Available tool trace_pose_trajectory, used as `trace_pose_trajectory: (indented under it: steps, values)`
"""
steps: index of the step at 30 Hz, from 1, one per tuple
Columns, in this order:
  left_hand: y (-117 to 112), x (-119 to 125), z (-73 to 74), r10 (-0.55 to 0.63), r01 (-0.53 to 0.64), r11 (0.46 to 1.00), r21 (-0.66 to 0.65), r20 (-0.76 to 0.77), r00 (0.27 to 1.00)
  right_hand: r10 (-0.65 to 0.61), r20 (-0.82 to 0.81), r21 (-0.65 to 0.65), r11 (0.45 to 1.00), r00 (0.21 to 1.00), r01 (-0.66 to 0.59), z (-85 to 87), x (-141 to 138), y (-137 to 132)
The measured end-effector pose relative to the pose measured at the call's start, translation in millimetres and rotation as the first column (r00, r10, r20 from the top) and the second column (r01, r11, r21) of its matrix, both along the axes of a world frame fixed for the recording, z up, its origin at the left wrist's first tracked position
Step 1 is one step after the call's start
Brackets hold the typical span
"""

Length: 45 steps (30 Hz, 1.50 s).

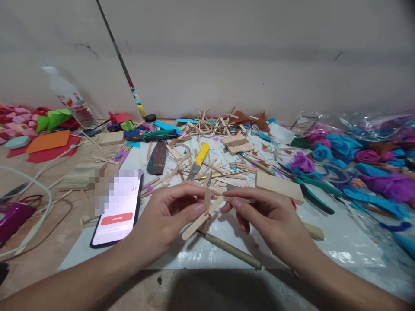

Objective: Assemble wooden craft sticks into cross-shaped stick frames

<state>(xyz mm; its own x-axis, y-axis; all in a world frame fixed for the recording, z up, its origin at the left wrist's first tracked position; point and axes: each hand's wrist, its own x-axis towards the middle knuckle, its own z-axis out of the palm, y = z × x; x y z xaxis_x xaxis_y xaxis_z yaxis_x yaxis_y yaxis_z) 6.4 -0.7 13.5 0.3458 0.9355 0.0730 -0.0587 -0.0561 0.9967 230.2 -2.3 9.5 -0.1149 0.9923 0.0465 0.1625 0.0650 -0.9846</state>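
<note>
My left hand [168, 211] pinches crossed wooden craft sticks [201, 214] between thumb and fingers, just above the work surface. My right hand [262, 214] is closed on the other end of the same stick piece, fingers curled round it. The sticks form a small joined shape; one long stick angles down to the left. Under my hands lies a thin brown rod [231, 249] on a pale sheet [340, 235].
A phone [118, 211] with a lit screen lies left of my hands. A yellow-handled knife [198, 160], loose sticks [207, 123], a wooden block [279, 186], green pliers [311, 192], paper flowers [343, 149] on the right, a plastic bottle [69, 97] and cables [35, 185] on the left.
</note>
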Motion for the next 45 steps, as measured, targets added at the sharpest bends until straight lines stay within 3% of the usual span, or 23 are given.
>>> trace_pose_trajectory:
  steps: [4, 7, 9, 12, 15, 20, 24, 27, 31, 36, 45]
  values:
    - [-1, -1, -2.8, 0.149, -0.143, 0.986, 0.09, -0.062, 0.987, -0.117, -0.113, 0.115, 0.985, 0.987, 0.13, -3.7, 7, -1]
    - [-1, -2, -6.2, 0.275, -0.265, 0.958, 0.11, -0.096, 0.957, -0.096, -0.22, 0.206, 0.968, 0.971, 0.143, -3.1, 13, -10]
    - [-1, -2, -7.9, 0.336, -0.323, 0.939, 0.116, -0.12, 0.934, 0.02, -0.182, 0.207, 0.978, 0.983, 0.019, -0.6, 13, -19]
    - [0, -1, -9.1, 0.341, -0.32, 0.936, 0.146, -0.155, 0.927, 0.254, 0.034, 0.157, 0.954, 0.966, -0.257, 1.9, 7, -28]
    - [-2, 1, -9.6, 0.326, -0.301, 0.94, 0.16, -0.164, 0.931, 0.339, 0.195, 0.141, 0.919, 0.92, -0.368, -1.3, -1, -28]
    - [-6, 4, -8.9, 0.291, -0.265, 0.949, 0.173, -0.144, 0.946, 0.239, 0.193, 0.174, 0.946, 0.952, -0.273, -11.0, -7, -21]
    - [-8, 3, -7.6, 0.284, -0.243, 0.944, 0.224, -0.177, 0.942, 0.144, 0.222, 0.216, 0.957, 0.964, -0.193, -8.6, -2, -19]
    - [-7, 1, -8.0, 0.339, -0.284, 0.921, 0.268, -0.186, 0.922, 0.226, 0.228, 0.206, 0.939, 0.947, -0.274, -2.3, 3, -21]
    - [-7, 0, -9.0, 0.405, -0.328, 0.89, 0.317, -0.218, 0.888, 0.364, 0.248, 0.256, 0.869, 0.898, -0.423, 0.9, 2, -24]
    - [-9, 2, -7.3, 0.379, -0.285, 0.893, 0.347, -0.241, 0.894, 0.198, 0.285, 0.288, 0.915, 0.938, -0.281, -3.7, -6, -24]
    - [-8, 0, -6.3, 0.422, -0.321, 0.87, 0.374, -0.229, 0.877, 0.114, 0.39, 0.345, 0.902, 0.914, -0.26, -0.4, -7, -25]
